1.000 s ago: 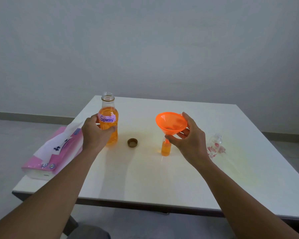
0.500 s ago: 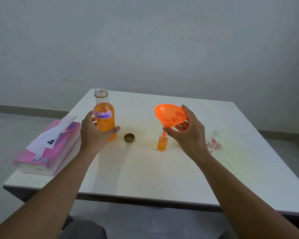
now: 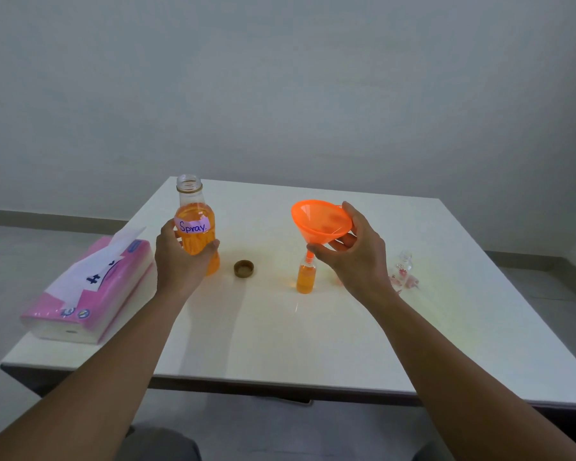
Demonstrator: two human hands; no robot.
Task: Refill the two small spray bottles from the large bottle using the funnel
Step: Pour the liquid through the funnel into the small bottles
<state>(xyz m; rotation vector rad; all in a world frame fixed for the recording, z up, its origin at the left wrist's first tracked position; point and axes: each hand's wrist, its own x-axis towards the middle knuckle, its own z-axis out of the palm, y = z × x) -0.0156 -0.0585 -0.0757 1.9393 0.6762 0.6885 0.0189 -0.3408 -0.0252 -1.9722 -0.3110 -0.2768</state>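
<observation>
My left hand (image 3: 180,261) grips the large open bottle (image 3: 195,224), which is labelled "Spray" and holds orange liquid, upright at the left of the white table (image 3: 280,344). My right hand (image 3: 356,257) holds the orange funnel (image 3: 320,221) by its cone, with the spout at the mouth of a small bottle (image 3: 305,277) full of orange liquid. A second small clear bottle (image 3: 401,271) with a flower print stands to the right, behind my right wrist, and looks empty.
A brown bottle cap (image 3: 243,268) lies on the table between the two bottles. A pink tissue pack (image 3: 90,291) rests on the table's left edge. The wall rises just behind the table.
The large bottle has come up a little in my left hand. The funnel has tilted and risen slightly over the small bottle. The view has shifted.
</observation>
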